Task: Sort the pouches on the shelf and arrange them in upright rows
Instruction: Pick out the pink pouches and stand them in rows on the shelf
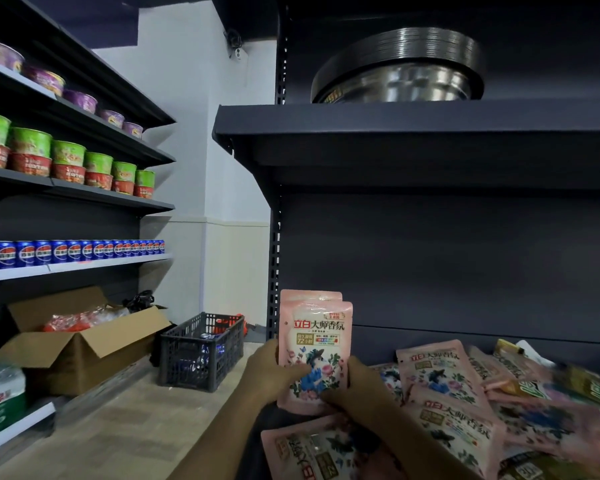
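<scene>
Step in hand: gathering matching pouches. The left hand and right hand both grip, fingers curled, a small upright stack of pink floral plastic pouches near the left end of the dark metal shelf. A loose heap of pink and yellow-green pouches lies to the right. Next move, as judged: stand the stack upright at the shelf's far left. Label reads "立白 大师香氛", "72小时", "3.8元".

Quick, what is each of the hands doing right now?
Left hand: holds the upright pink pouches by their left edge.
Right hand: grips the same pouches at their lower right.
</scene>
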